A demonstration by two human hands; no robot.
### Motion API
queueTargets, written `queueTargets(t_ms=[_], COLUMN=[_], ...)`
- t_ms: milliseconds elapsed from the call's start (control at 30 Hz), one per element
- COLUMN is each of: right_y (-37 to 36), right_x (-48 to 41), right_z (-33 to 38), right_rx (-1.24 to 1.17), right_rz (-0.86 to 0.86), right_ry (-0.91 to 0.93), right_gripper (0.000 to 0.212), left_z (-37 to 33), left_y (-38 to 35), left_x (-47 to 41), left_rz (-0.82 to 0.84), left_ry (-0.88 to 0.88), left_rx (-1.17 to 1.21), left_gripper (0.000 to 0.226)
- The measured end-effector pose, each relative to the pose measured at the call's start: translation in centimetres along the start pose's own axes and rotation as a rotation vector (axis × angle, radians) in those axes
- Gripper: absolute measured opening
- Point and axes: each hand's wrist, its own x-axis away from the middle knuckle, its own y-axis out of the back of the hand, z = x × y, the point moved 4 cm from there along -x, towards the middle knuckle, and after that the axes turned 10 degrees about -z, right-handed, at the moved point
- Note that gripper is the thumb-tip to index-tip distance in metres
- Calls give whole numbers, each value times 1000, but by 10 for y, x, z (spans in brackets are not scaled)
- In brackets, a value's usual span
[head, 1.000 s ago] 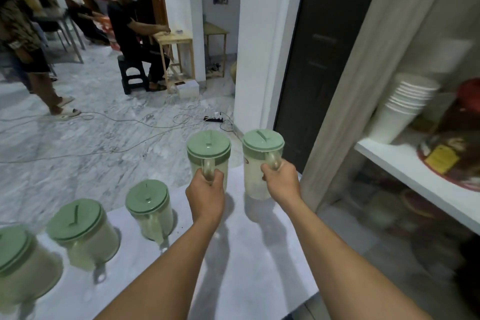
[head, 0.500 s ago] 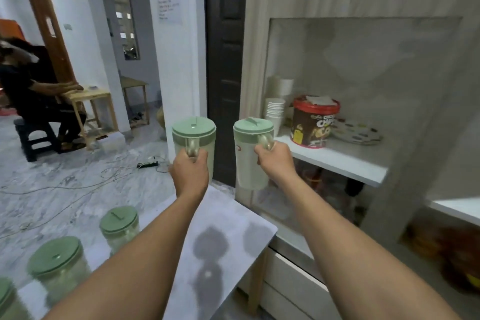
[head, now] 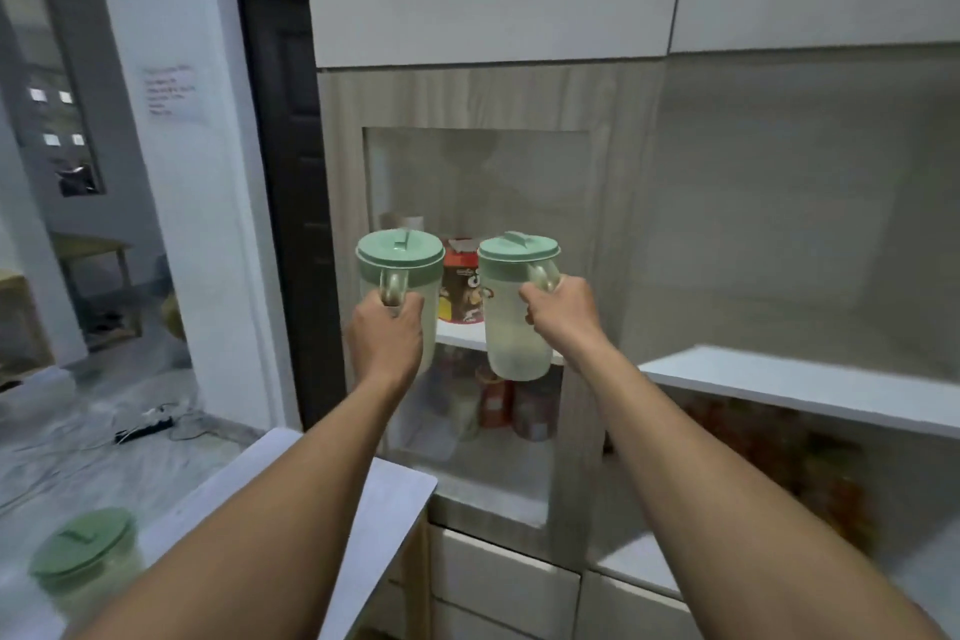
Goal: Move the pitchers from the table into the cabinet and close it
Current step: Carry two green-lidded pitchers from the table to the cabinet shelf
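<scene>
Two translucent pitchers with green lids hang in the air in front of the cabinet. My left hand grips the handle of the left pitcher. My right hand grips the handle of the right pitcher, which tilts slightly. Both are level with the cabinet's white shelf, just in front of the glass-panelled door. Another green-lidded pitcher stands on the white table at the lower left, blurred.
On the shelf behind the pitchers stands a red-lidded chocolate tin. Jars sit on the shelf below. To the right the cabinet is open, with a white shelf. Drawers lie beneath. A dark door is to the left.
Both hands have lifted their pitchers off the table and carried them right and up to the cabinet. My view has turned from the floor and table toward the cabinet.
</scene>
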Motion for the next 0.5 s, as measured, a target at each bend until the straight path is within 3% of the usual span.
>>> queueTargets(t_ms=[500], right_y=[232], right_x=[-28], right_z=[-31], right_rx=[76], right_rz=[-319], right_ry=[-16], right_gripper=[18], left_z=[-118], left_y=[-122], left_x=[134], left_rz=[254], left_ry=[-84], left_rx=[163], left_gripper=[27])
